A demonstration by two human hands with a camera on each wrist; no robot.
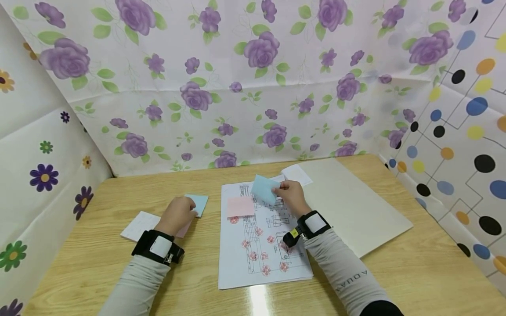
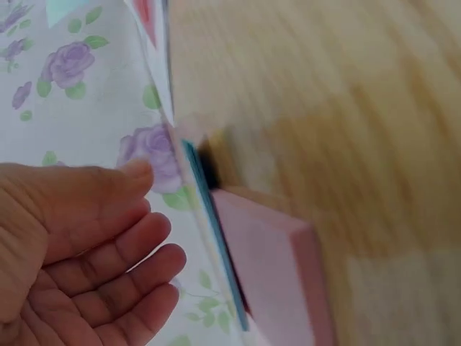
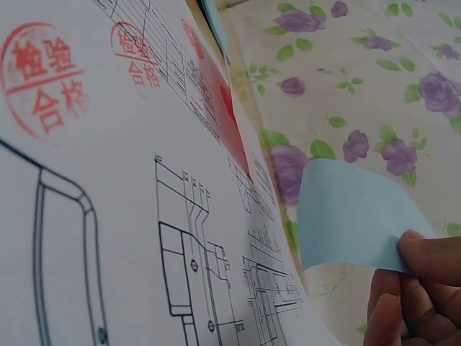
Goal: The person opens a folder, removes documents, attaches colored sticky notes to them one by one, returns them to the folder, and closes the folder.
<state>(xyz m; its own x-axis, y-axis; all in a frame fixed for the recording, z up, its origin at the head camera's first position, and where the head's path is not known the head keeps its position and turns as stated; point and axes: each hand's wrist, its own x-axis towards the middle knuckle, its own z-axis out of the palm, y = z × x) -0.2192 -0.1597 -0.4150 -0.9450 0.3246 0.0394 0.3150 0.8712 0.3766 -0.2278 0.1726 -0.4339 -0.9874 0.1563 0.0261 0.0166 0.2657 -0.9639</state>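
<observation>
Between thumb and fingers, my right hand pinches a light blue sticky note by its edge. The note is raised over the upper part of a stack of printed drawings with red round stamps. A pink sticky note lies flat on the top sheet, left of the blue one. My left hand hovers beside a blue sticky-note pad and a pink pad, partly hiding both. In the left wrist view its fingers are loosely bent and hold nothing; the thick pink pad shows beyond them.
A white pad lies left of my left hand. On the right, a large pale board rests on the wooden table, with a small white sheet at its upper left corner. Patterned cloth walls surround the table.
</observation>
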